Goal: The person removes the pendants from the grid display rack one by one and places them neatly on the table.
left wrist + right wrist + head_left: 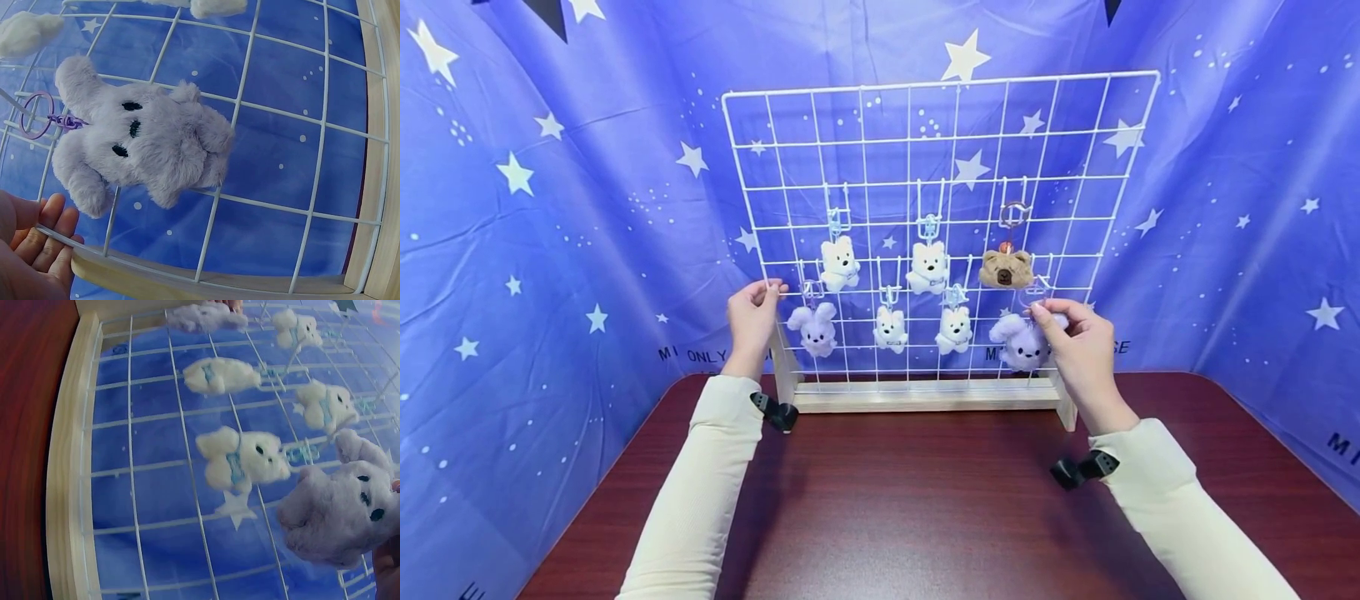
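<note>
A white wire grid rack (940, 85) stands upright with plush keychains hung from its hooks. My left hand (752, 321) grips the rack's left edge, its fingers bent around the side wire in the left wrist view. Close by hangs a lavender long-eared plush keychain (144, 134), apart from that hand. On the lower right, thumb and fingers of my right hand (1084, 350) pinch a second lavender plush keychain (1024, 346) at its top, near the ring and a hook. The right wrist view shows this plush's face and body, while most of the hand is out of frame.
White bear keychains (928, 267) hang in two rows between the lavender ones. A brown bear keychain (1006, 271) hangs just above my right hand. The rack's wooden base (925, 402) rests on a dark red table (917, 500), before a blue star-print curtain (625, 108).
</note>
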`<state>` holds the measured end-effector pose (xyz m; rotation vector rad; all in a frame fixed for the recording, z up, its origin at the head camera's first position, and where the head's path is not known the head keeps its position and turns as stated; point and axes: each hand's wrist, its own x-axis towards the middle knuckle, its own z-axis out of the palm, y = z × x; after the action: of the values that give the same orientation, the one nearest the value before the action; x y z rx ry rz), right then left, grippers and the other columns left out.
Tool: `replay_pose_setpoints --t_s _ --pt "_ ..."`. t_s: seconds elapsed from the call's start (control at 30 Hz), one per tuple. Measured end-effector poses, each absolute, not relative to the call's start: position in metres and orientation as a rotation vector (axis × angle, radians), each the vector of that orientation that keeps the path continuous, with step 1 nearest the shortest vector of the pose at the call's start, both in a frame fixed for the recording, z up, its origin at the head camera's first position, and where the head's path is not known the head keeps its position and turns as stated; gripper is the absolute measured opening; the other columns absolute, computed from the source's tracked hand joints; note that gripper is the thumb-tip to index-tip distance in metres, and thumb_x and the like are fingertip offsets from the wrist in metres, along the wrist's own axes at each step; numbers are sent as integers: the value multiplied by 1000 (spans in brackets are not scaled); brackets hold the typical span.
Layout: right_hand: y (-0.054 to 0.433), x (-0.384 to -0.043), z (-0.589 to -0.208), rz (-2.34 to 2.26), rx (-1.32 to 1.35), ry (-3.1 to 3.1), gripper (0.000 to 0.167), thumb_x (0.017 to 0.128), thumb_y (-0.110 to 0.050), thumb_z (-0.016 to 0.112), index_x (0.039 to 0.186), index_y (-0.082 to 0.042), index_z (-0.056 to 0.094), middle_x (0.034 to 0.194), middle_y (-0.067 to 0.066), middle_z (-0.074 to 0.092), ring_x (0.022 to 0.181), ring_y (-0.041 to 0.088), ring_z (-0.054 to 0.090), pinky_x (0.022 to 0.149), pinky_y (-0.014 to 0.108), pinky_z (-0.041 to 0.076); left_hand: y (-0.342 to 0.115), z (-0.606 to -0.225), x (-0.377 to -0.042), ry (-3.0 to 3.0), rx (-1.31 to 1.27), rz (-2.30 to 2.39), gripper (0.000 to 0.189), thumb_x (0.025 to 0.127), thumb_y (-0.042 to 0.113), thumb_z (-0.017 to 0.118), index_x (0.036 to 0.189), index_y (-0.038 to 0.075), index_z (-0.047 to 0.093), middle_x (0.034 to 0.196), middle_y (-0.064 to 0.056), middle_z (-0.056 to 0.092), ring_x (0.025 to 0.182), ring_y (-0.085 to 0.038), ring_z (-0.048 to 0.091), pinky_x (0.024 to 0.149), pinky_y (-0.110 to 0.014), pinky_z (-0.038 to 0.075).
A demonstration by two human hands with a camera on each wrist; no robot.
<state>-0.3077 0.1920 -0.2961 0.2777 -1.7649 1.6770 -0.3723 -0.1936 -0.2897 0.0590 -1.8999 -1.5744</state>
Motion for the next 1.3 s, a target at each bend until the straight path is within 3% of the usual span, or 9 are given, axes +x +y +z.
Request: replay_pose_setpoints --t_s 0.23,0.47,0.8,0.97,1.17,1.3 --pt "174 -301 -304 1728 405 -1796 4 86 -8 68 87 -5 70 78 -10 71 73 1 64 63 14 49 -194 -291 -373 -1895 58 -1570 22 94 12 55 104 -4 68 100 -20 69 92 -32 67 68 -14 42" --pt "149 -294 -313 1717 449 -1903 16 87 -4 65 93 12 65 76 -18 68 73 -2 62 62 15 50 -193 -289 -371 -1878 47 -1572 22 95 10 55 104 -5 68 100 -21 69 93 -36 66 68 -13 44" --pt "108 -273 -310 1757 534 -1965 13 85 5 63 90 16 64 75 -21 65 72 -4 57 64 12 46 -192 -288 -370 -1900 56 -1562 23 95 12 55 104 -4 68 100 -20 69 93 -33 66 67 -14 42" --pt "94 -275 -318 1809 586 -1951 12 85 5 64 91 15 65 78 -12 68 75 -2 59 67 13 48 -194 -289 -371 -1910 57 -1536 23 95 14 56 103 -3 69 99 -19 70 91 -29 67 67 -15 41" --pt "76 -275 -331 1829 614 -1999 11 85 3 64 89 13 66 87 21 68 74 -2 58 66 14 47 -194 -290 -371 -1914 54 -1535 23 95 14 55 104 -3 69 99 -18 70 91 -29 67 67 -15 43" --pt "63 -273 -339 1844 630 -2029 10 85 3 64 89 13 66 89 27 66 74 -1 57 65 14 46 -195 -289 -371 -1893 42 -1572 23 95 13 56 103 -4 68 99 -20 70 92 -33 66 66 -15 43"
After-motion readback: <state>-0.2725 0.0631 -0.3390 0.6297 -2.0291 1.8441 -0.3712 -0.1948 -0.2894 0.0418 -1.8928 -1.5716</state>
